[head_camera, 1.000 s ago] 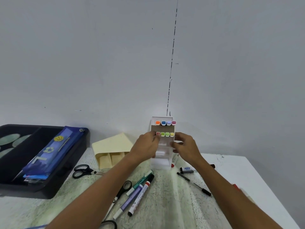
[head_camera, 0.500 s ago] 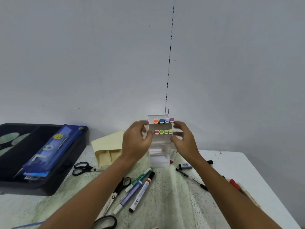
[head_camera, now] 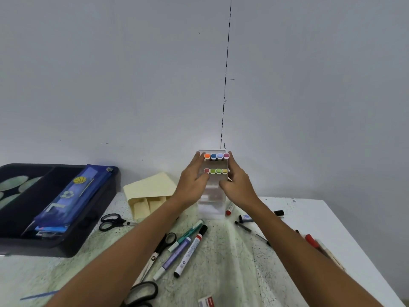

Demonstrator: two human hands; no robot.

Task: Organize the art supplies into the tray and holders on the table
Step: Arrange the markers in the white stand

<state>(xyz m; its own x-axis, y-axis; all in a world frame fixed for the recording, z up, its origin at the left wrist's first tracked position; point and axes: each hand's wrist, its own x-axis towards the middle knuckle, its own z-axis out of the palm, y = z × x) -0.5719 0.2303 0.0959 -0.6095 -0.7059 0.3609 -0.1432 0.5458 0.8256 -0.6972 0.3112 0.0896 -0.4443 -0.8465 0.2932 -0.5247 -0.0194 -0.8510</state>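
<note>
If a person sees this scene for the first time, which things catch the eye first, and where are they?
The clear marker holder at the table's far middle, with eight coloured marker caps in two rows, held between the left hand and the right hand. Next, the black tray at far left with a blue pencil case inside.

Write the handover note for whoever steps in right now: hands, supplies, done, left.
Left hand and right hand grip the sides of the clear tiered marker holder, which holds eight colour-capped markers.
Done: blue pencil case lies in the black plastic tray.
Left: loose whiteboard markers, black-handled scissors, pens on the white table; cream paper holder looks unfilled.
</note>
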